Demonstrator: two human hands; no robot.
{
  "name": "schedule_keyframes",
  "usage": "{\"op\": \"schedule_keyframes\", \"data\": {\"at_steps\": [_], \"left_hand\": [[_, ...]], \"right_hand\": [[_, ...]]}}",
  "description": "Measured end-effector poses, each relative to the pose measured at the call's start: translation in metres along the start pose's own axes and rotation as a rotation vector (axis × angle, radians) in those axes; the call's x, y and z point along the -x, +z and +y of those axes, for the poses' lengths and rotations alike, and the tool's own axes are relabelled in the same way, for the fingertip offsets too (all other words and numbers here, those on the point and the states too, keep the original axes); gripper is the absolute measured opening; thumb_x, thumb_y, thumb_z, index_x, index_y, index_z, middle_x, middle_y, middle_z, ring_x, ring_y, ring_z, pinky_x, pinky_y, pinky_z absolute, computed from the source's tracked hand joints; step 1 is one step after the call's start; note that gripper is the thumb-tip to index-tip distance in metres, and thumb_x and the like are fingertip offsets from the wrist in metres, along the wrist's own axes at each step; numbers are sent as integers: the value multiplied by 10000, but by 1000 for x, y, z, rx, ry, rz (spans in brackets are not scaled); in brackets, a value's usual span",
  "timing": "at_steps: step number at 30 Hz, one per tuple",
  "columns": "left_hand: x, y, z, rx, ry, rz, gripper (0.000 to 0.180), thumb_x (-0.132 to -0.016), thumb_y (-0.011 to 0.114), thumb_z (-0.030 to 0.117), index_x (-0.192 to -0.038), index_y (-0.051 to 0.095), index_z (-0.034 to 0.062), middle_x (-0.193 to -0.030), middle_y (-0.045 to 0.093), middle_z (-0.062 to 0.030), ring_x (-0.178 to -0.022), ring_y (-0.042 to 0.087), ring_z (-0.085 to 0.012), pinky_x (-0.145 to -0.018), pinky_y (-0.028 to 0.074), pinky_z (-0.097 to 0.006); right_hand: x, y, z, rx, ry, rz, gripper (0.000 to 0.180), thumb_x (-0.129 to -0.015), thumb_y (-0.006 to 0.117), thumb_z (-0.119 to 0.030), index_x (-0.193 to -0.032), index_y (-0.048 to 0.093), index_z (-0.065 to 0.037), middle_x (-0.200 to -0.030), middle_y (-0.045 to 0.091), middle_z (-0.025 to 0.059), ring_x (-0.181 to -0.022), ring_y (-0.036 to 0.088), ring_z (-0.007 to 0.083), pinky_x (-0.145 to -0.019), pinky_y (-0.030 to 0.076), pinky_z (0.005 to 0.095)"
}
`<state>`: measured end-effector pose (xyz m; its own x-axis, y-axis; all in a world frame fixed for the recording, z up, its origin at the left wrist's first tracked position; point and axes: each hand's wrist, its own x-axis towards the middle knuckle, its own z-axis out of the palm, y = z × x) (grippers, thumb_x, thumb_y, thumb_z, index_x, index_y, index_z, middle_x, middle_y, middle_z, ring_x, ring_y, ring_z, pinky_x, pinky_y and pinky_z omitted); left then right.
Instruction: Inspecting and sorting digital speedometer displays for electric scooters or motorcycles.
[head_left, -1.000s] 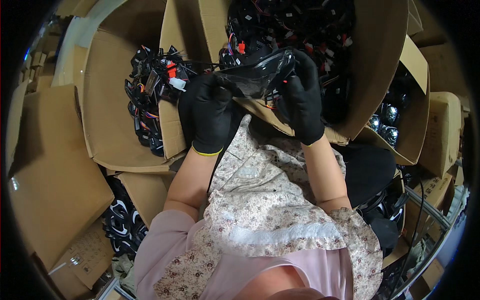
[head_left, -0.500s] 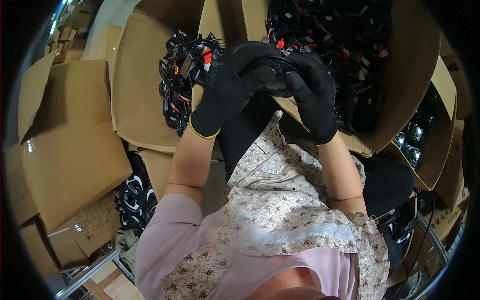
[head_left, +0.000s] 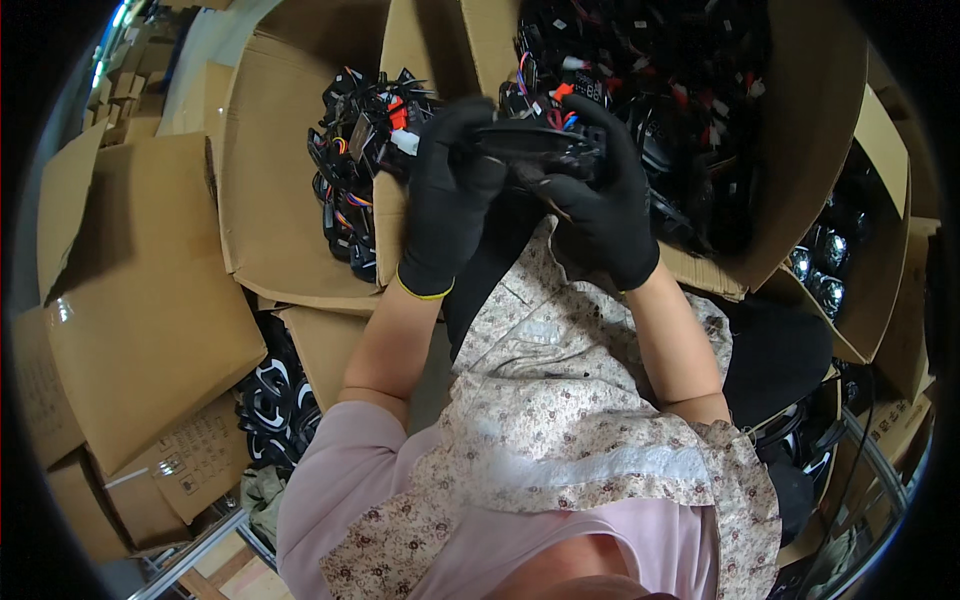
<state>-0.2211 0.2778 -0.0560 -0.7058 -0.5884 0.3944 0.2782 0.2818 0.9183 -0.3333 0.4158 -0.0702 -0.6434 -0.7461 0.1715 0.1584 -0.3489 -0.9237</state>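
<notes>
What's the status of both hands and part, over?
Left hand gripping left end of black part. Right hand gripping right end. Open carton of wired parts beyond; no obstruction visible.

2 forearms [head_left: 390, 345] forward | left hand [head_left: 440, 205] curled (gloved) | right hand [head_left: 610, 215] curled

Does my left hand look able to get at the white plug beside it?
Probably yes: the white plug lies uncovered beside your left hand, though that hand may have to let go of the black part first.

A printed carton [head_left: 196, 462], a metal rail [head_left: 194, 551] and crumpled grey-green cloth [head_left: 263, 502] appear below a large brown cardboard box [head_left: 160, 300].
</notes>
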Motion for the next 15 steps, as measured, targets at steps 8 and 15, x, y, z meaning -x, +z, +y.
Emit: {"op": "schedule_keyframes", "data": {"at_steps": [8,15], "left_hand": [[-16,-25,33,-657,327,-391,291,-741,792,258,-991,744,119,-1017,654,-58,-1049,581,-296,-975,427,-461],[-3,-22,14,-609,387,-309,243,-728,816,159,-934,700,102,-977,637,-77,-1032,594,-334,-953,450,-461]], "right_hand": [[-8,3,6,779,-530,-27,707,-655,840,-233,-1305,597,-98,-1161,640,143,-1039,605,348,-895,474,445],[-9,4,11,885,-586,-17,562,-644,813,-189,-1182,658,-139,-1102,649,83,-1005,614,305,-890,447,443]]}}
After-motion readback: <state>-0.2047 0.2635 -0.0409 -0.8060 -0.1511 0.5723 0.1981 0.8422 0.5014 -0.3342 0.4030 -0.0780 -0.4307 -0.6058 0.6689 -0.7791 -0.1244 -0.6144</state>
